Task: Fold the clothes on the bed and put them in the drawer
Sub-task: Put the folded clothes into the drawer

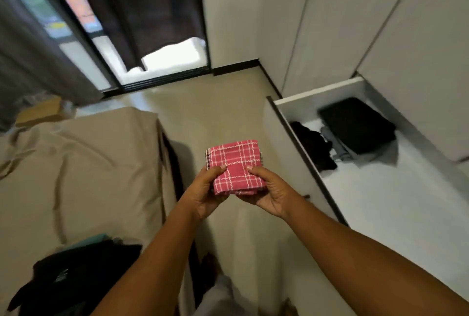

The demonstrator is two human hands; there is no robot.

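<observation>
The bed with the beige wrinkled sheet (76, 163) is filling the left side, and its right edge is running beside a strip of pale floor (218, 112). This strip is lying open between the bed and the front panel of the one white pulled-out drawer (396, 204) on the right. The near half of the drawer is showing bare bottom. In its far half three pieces are lying: a black folded garment (357, 125), a grey garment (337, 145) partly under it, and a black crumpled garment (312, 145). One heap of dark unfolded clothes (76, 272) is lying on the near corner of the bed. One pink checked folded cloth (236, 166) is being held in the air above the floor strip. The left hand (205, 194) and the right hand (269, 191) are both pinching its near edge, thumbs on top, fingers curled below.
</observation>
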